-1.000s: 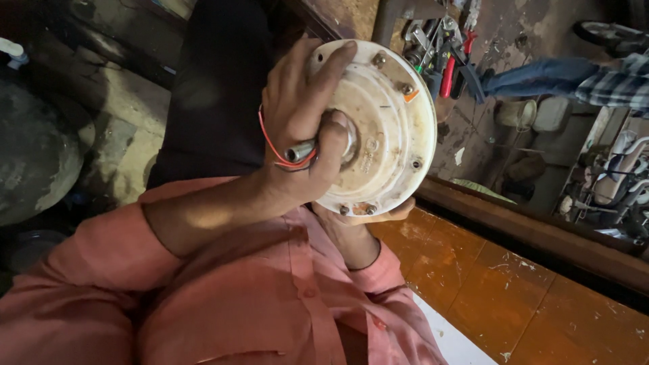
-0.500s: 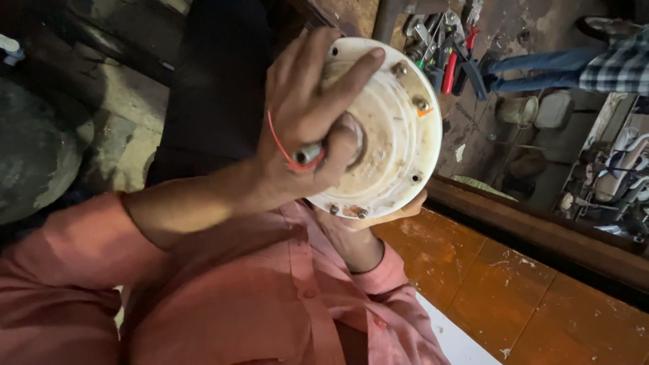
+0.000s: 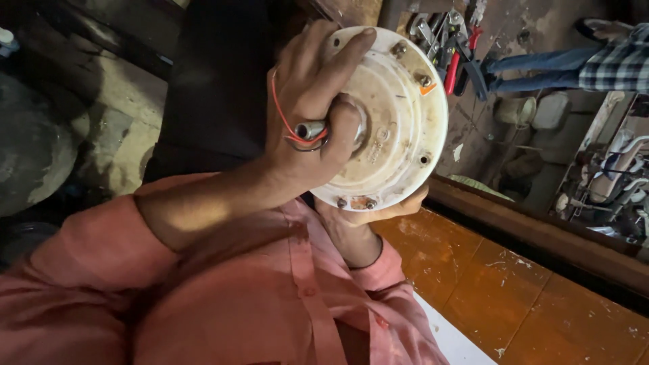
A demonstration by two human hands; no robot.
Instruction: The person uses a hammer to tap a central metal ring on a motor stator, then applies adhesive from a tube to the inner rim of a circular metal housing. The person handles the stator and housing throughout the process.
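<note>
Since a moment ago I'm tilting the round, off-white metal motor housing (image 3: 399, 122) a little further over, so its bolts are swinging toward the far right. My left hand (image 3: 314, 115) is spreading its fingers across the near face of the disc, thumb and palm closing around the short steel shaft (image 3: 309, 130) at the centre, where thin red and dark wires (image 3: 287, 125) are looping out. My right hand (image 3: 368, 216) is cupping the lower rim from behind; I'm seeing only the fingertips peeking under the edge, so I cannot tell how tightly it is gripping. I'm holding the housing up in front of my chest, above the orange wooden bench (image 3: 514, 297), well apart from it. Red-handled pliers (image 3: 451, 71) are lying among tools on the far floor, and another person's checked sleeve (image 3: 618, 64) is showing at the far right. To do this well, I'm reckoning I should be keeping the wires clear of my palm and the rim firmly supported underneath.
</note>
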